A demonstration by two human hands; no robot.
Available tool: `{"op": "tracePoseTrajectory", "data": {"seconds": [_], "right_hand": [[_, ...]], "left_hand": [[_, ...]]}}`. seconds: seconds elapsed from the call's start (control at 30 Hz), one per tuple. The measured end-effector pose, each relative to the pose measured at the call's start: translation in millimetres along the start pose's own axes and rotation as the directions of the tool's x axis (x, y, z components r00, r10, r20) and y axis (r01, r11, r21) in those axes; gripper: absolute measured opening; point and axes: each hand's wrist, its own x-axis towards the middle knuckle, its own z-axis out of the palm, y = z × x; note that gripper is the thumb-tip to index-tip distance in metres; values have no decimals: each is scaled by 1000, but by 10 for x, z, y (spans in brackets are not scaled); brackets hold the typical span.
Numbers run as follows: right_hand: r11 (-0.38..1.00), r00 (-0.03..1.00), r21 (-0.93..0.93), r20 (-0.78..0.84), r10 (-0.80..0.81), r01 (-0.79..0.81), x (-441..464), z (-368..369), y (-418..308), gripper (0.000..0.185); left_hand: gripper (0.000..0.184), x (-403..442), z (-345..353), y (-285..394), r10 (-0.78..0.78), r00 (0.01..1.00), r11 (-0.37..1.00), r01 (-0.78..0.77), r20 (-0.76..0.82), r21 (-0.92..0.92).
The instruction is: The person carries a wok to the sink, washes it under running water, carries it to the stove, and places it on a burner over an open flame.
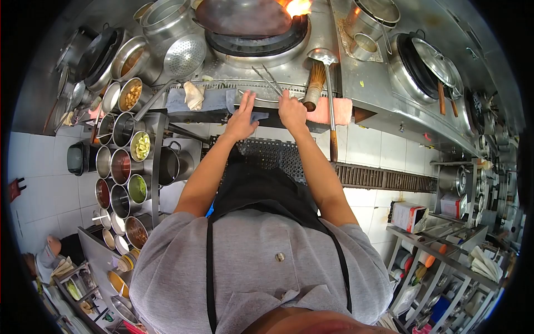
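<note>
My left hand is over the front edge of the stove by a folded blue cloth, fingers stretched out; nothing shows in its grip. Just to its right, my right hand is closed around metal tongs, whose two arms point away toward the burner. Beyond both hands, a dark wok sits tilted at the burner ring, with a flame at its right side. Beside my right hand lie a bristle brush and a long-handled ladle.
A perforated skimmer rests left of the burner. Several pots and food containers line the left shelf. Under the ladle is a pink towel. Another wok station stands right. A person is at the lower left.
</note>
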Motion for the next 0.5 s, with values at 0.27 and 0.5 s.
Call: {"op": "tracePoseTrajectory", "data": {"seconds": [0.27, 0.5], "right_hand": [[1000, 1000, -14, 1, 10, -10, 0, 17, -2, 23], [1000, 1000, -1, 8, 15, -15, -2, -1, -7, 23]], "left_hand": [[91, -7, -30, 40, 1, 1000, 1000, -1, -1, -9], [91, 0, -24, 32, 1, 1000, 1000, -1, 0, -6]]}}
